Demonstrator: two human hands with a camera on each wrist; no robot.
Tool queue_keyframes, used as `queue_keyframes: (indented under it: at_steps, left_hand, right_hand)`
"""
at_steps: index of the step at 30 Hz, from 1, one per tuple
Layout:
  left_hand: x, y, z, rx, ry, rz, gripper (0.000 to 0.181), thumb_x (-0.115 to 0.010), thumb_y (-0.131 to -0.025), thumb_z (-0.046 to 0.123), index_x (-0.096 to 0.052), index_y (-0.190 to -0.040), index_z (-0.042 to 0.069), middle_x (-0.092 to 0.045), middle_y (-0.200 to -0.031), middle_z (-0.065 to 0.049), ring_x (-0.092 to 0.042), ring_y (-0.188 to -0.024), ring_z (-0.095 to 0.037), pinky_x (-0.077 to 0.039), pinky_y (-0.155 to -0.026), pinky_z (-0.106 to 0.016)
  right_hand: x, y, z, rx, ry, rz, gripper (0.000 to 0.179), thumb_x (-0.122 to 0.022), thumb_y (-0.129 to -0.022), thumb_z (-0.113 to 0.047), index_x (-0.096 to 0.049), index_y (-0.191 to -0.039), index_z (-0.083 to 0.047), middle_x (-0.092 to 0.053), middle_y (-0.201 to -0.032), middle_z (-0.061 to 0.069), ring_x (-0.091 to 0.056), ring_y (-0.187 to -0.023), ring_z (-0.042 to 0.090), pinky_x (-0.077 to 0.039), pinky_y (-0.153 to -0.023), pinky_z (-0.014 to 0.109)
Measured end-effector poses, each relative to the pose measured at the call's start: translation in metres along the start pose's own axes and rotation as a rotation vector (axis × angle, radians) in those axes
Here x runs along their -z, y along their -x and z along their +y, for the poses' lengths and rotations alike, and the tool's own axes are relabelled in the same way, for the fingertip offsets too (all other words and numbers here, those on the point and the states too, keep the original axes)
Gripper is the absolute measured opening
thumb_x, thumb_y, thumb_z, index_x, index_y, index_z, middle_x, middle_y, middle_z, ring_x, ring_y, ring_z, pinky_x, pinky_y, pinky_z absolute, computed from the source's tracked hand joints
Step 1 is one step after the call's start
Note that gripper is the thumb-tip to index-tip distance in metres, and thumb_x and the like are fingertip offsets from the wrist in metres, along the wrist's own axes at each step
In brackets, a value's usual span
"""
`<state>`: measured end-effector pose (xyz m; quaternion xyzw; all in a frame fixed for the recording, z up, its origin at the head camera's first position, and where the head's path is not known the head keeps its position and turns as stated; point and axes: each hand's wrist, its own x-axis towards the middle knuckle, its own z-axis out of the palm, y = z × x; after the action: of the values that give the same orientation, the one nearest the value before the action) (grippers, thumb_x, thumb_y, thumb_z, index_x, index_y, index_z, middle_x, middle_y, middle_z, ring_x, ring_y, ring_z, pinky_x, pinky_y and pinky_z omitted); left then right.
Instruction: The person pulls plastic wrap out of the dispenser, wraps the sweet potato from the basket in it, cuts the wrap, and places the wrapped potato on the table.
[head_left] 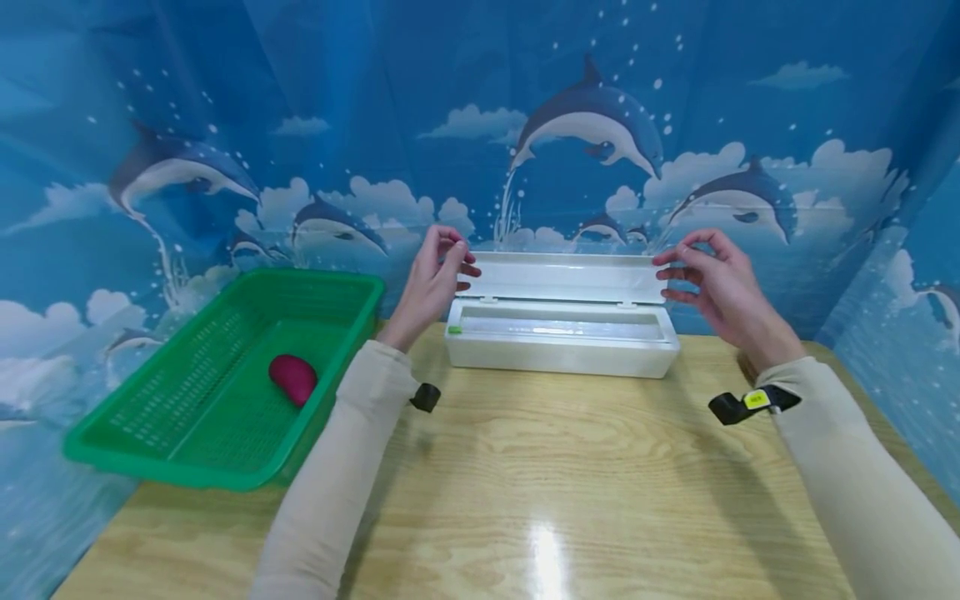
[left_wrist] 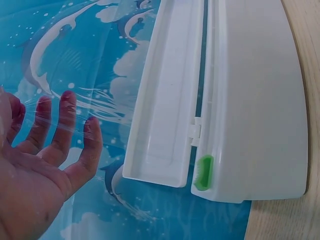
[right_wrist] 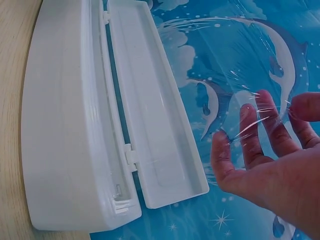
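Observation:
A white cling film dispenser [head_left: 562, 358] stands at the back of the table, its lid [head_left: 566, 277] tipped back on two hinges. A green slider [left_wrist: 204, 173] shows at its left end. Clear cling film [right_wrist: 251, 128] stretches in front of the fingers, its outline hard to see. Near the dispenser's left end, my left hand [head_left: 437, 271] is raised and pinches the film between thumb and forefinger. My right hand [head_left: 716, 287] pinches it likewise by the right end. The other fingers of both hands are spread and loosely bent.
A green plastic basket [head_left: 168, 475] stands at the left with a purple-red oval item [head_left: 293, 379], perhaps a sweet potato, inside. Behind the wooden table [head_left: 540, 467] hangs a blue dolphin-print sheet [head_left: 420, 75]. Something brown is mostly hidden behind my right wrist.

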<state>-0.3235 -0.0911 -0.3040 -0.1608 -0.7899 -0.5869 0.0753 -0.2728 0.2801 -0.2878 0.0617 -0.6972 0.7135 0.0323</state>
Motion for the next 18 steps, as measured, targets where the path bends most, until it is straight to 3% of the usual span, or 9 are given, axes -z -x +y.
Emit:
queue_keyframes:
  at_steps: [6,18]
  left_hand:
    - [0.002,0.000,0.007,0.006,-0.011,-0.006,0.021,-0.042,-0.111,0.029,-0.044,-0.126,0.015,-0.062,-0.121,-0.019,-0.070,-0.104,-0.025,-0.060,-0.093,-0.044]
    - [0.007,0.001,0.015,-0.005,-0.015,0.002,0.018,-0.042,-0.111,0.028,-0.045,-0.124,0.016,-0.063,-0.115,-0.012,-0.071,-0.102,-0.024,-0.061,-0.090,-0.043]
  right_hand:
    - [0.001,0.002,-0.007,-0.020,-0.026,0.013,0.020,-0.056,-0.104,-0.033,-0.049,-0.116,-0.019,-0.071,-0.104,-0.010,-0.067,-0.094,0.011,-0.060,-0.077,0.027]
    - [-0.001,0.004,-0.018,-0.020,-0.064,0.027,0.020,-0.061,-0.101,-0.032,-0.052,-0.114,-0.019,-0.065,-0.101,-0.005,-0.069,-0.093,0.012,-0.062,-0.076,0.028]
